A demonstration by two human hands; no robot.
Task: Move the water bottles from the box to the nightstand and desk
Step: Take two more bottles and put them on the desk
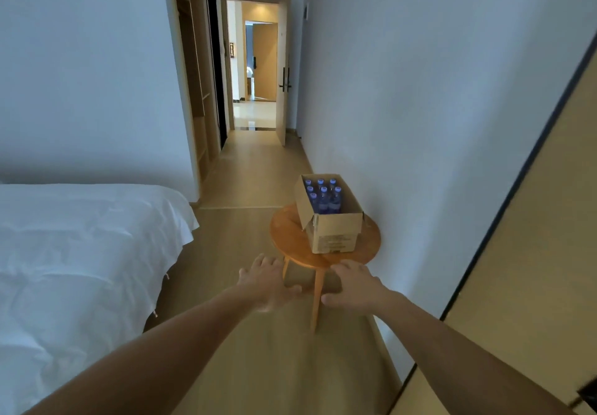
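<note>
Item: cardboard box, top open, seated on a round wooden side table just beside the wall. Contents: blue-capped water bottles, upright in rows, none yet taken out. We had our left hand and right hand stretched forward, fingers loose and spread, holding nothing, near the table's front rim and short of the box. Step judged: the reach for the first bottles. We reckoned it best to come in from above, grip one bottle per hand below the cap, lift straight up clear of the flaps, and not nudge the slim-legged table. Nightstand and desk: not made out.
</note>
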